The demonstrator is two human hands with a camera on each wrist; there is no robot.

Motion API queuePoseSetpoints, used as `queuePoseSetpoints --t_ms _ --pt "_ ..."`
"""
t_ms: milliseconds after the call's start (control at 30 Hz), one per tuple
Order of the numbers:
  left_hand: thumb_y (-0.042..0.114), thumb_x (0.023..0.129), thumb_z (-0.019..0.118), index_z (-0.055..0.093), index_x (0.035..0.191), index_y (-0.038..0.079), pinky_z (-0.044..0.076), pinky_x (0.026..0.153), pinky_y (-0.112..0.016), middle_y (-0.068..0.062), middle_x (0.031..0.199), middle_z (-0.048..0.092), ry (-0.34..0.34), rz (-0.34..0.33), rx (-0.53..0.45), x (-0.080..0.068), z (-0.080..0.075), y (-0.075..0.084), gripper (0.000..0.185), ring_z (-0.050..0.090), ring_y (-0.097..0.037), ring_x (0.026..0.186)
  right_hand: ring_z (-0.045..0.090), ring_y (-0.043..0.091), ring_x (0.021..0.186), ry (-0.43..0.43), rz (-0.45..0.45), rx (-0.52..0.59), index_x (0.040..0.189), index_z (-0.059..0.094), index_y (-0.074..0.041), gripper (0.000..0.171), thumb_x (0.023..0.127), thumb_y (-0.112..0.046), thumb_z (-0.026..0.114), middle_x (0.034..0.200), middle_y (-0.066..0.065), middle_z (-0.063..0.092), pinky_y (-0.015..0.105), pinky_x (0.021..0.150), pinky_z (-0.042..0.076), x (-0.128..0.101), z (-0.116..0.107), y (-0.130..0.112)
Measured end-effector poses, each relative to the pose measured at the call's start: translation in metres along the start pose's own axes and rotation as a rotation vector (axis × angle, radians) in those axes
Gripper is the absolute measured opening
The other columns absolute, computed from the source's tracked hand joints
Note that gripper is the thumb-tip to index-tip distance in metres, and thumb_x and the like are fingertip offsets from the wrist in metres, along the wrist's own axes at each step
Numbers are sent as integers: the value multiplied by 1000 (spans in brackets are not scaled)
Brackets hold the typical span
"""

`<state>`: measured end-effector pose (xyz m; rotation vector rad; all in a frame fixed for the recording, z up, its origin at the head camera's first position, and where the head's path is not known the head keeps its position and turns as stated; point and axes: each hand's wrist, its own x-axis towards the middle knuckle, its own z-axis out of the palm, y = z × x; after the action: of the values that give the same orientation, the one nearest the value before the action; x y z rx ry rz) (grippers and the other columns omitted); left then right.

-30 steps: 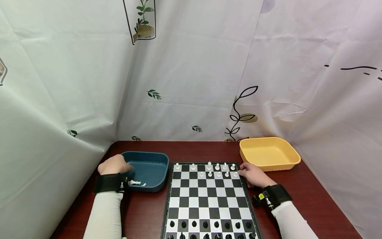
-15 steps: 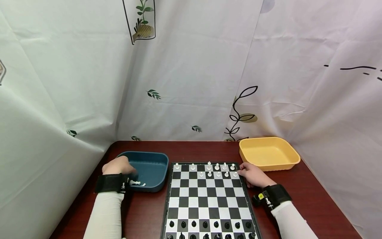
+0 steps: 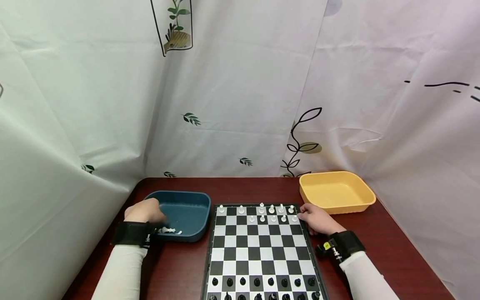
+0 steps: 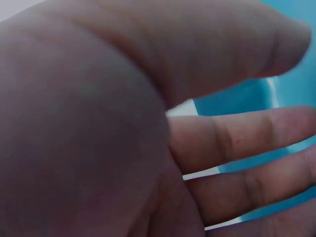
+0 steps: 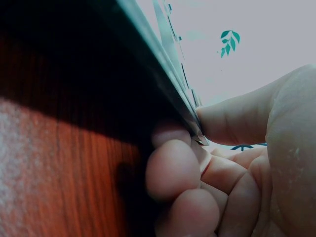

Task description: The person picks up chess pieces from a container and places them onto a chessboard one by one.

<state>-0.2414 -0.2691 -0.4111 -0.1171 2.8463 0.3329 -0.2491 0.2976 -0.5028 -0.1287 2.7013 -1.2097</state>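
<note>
- Head view: my left hand (image 3: 144, 211) is down at the blue tray (image 3: 189, 214), the fingertips hidden from here; a few white pieces (image 3: 167, 230) lie in it, on the near side of those fingers.
- Over to my right hand (image 3: 318, 219), pinching the chessboard (image 3: 265, 253) at its right edge, near the far corner! The yellow tray (image 3: 339, 191) sits just beyond these fingers, and the standing black pieces (image 3: 256, 282) are well toward me from them.
- Left wrist view: fingers (image 4: 242, 140) long, straight and slightly apart, thumb (image 4: 232, 49) held well away from them. That's a released hand, blue showing behind; whether a tip touches the tray, I cannot tell.
- Right wrist view: a proper grip! Thumb (image 5: 237, 118) on one face of the board's rim, fingertips (image 5: 173, 170) curled against the other, the brown table (image 5: 74, 168) beside them.
</note>
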Motion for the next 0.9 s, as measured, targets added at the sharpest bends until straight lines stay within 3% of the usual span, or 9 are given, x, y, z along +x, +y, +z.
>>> queuePoseSetpoints --t_ms 133,367,633,900 --pt "35 90 86 77 93 8 53 76 -62 -7 90 69 -5 23 22 -3 2 -2 28 63 -29 83 58 22 47 3 2 5 112 62 -3 15 108 -17 65 60 7 58 37 49 47 0 -1 -1" --pt "24 86 85 61 66 17 43 64 -43 2 70 49 -22 93 65 -3 3 0 32 51 -19 66 58 23 48 6 8 11 112 62 -4 15 108 -18 66 60 7 58 37 49 47 -1 0 0" --pt "20 81 87 69 71 13 45 64 -44 -1 74 55 -36 144 150 0 8 3 22 51 -21 68 58 23 48 9 -2 0 111 63 -4 15 108 -18 66 60 7 58 37 49 47 1 0 0" --pt "7 77 77 54 56 20 32 58 -36 5 64 33 2 187 137 -3 16 7 34 33 -16 59 59 24 48 9 9 4 111 62 -4 14 108 -17 66 61 8 58 38 50 49 0 1 0"
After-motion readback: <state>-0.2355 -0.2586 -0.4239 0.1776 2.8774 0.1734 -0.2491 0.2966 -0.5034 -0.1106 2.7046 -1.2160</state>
